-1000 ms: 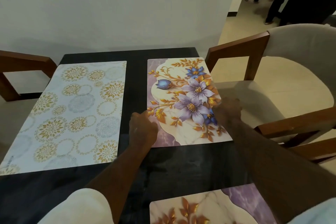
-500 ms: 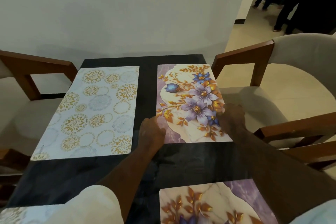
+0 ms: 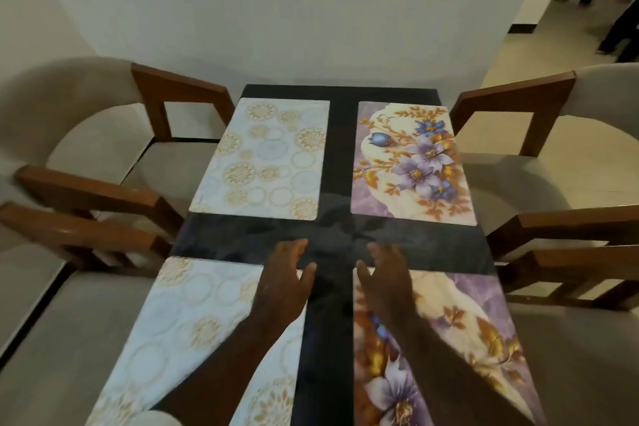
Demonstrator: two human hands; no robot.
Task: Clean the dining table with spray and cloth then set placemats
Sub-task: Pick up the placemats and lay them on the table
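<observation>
Placemats lie flat at the corners of the black dining table [image 3: 337, 239]. At the far left lies a pale mat with gold circles [image 3: 262, 159]; at the far right, a purple floral mat [image 3: 411, 162]. A second pale mat [image 3: 193, 328] fills the near left and a second floral mat [image 3: 460, 328] the near right. My left hand [image 3: 285, 278] hovers with relaxed fingers over the inner far corner of the near pale mat. My right hand [image 3: 385, 278] is spread the same way over the inner far corner of the near floral mat. Neither hand holds anything.
Cushioned chairs with wooden arms flank the table: two at the left [image 3: 86, 135] [image 3: 52, 322] and two at the right [image 3: 560, 156] [image 3: 587, 339]. A white wall stands right behind the table's far end. People's legs [image 3: 619, 3] show in the doorway at the upper right.
Both hands have let go of the far floral mat and drawn back toward me over the near mats. The view has pulled back, showing both near mats and the chairs.
</observation>
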